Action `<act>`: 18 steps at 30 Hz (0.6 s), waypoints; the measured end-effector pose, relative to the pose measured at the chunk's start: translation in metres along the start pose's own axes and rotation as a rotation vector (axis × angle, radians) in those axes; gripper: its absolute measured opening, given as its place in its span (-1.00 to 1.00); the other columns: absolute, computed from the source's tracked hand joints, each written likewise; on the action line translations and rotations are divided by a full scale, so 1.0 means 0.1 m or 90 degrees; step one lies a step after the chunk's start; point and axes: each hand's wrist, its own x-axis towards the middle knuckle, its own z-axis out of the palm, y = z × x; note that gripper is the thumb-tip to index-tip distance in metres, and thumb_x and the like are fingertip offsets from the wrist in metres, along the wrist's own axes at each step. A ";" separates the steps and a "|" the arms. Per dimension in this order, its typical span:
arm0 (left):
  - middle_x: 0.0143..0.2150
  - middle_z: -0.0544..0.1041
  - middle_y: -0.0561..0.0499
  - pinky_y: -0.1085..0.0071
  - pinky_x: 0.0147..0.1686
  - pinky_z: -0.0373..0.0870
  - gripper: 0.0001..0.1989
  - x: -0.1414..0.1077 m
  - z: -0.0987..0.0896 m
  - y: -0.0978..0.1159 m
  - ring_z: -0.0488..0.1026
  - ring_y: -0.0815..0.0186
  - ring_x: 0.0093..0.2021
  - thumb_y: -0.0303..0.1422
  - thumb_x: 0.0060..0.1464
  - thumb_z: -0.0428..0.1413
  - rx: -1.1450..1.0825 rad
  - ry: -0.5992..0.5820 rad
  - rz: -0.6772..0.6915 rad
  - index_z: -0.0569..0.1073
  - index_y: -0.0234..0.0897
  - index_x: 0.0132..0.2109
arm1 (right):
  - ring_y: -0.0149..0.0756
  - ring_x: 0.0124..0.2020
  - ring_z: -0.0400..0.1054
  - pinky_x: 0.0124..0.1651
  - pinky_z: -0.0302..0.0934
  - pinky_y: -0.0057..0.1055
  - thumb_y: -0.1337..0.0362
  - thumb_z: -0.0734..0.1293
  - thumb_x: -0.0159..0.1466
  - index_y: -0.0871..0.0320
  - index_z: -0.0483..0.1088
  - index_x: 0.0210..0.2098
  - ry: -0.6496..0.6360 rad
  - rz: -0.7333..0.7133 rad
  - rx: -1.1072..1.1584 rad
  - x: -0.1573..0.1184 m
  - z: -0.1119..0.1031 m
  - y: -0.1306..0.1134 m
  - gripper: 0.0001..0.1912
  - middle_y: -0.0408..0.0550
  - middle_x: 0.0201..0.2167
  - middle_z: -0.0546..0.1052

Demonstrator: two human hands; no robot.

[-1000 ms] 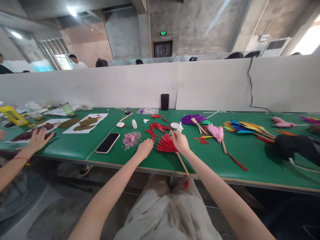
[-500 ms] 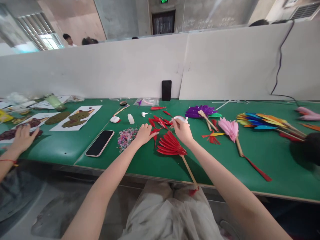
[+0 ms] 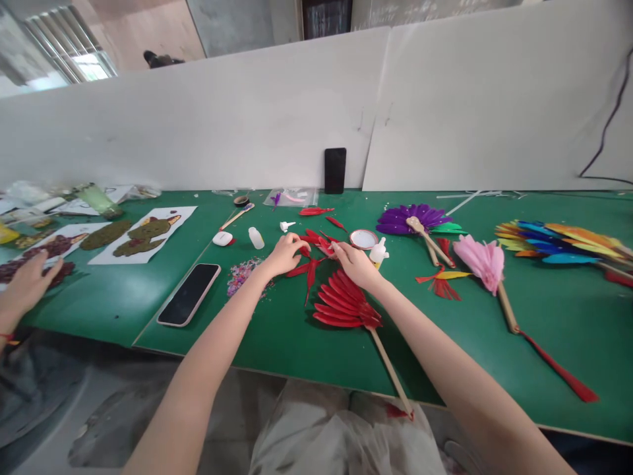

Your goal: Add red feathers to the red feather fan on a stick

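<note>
Loose red feathers (image 3: 311,269) lie in a small heap in the middle of the green table. At the heap's left side, my left hand (image 3: 284,256) has its fingers curled together on a red feather. From the right, my right hand (image 3: 355,265) pinches another red feather (image 3: 325,247) between thumb and fingertips. Just below it rests a fan of red feathers (image 3: 341,303), spread out, its wooden handle (image 3: 390,366) reaching over the table's front edge with a red tassel. Beside my right wrist are a white glue bottle (image 3: 378,253) and a round white lid or dish (image 3: 363,239).
A phone (image 3: 189,294) and colourful bits (image 3: 242,277) lie to the left. A black phone (image 3: 335,170) leans on the white partition (image 3: 222,132). Purple (image 3: 413,218), pink (image 3: 479,260) and multicoloured (image 3: 548,241) feather pieces lie right. Another person's hand (image 3: 30,287) is far left.
My right hand has moved from the round dish and glue bottle leftward to the red feathers. My left hand has lifted from lying flat and curled its fingers. The view has tilted down.
</note>
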 end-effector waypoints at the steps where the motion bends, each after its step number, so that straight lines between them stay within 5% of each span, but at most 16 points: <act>1: -0.09 0.28 -0.05 0.22 0.02 0.20 -0.77 0.01 0.00 -0.02 0.25 0.18 -0.04 -0.51 -0.01 0.06 0.001 -0.005 0.003 0.45 -0.17 -0.19 | -0.24 -0.17 0.44 -0.12 0.20 -0.43 0.19 0.04 0.37 0.15 0.38 -0.16 -0.003 0.000 0.003 -0.01 -0.01 0.01 -0.67 -0.03 -0.27 0.57; 10: -0.11 0.43 0.01 0.23 0.04 0.15 -0.91 -0.09 -0.03 0.01 0.29 0.24 -0.03 -0.49 0.08 0.01 -0.049 0.048 0.018 0.37 -0.22 -0.28 | -0.23 -0.16 0.41 -0.09 0.21 -0.36 0.13 0.05 0.35 0.16 0.38 -0.13 0.068 0.004 0.080 -0.17 -0.08 -0.04 -0.63 -0.02 -0.22 0.55; 18: -0.28 0.44 0.01 0.34 -0.17 0.28 -0.86 -0.12 -0.06 0.08 0.36 0.30 -0.26 -0.39 0.14 -0.04 -0.129 0.132 -0.095 0.33 -0.24 -0.14 | -0.23 -0.32 0.43 -0.16 0.27 -0.30 0.12 0.06 0.34 0.08 0.39 -0.19 0.114 0.020 0.112 -0.20 -0.09 -0.09 -0.68 -0.06 -0.37 0.55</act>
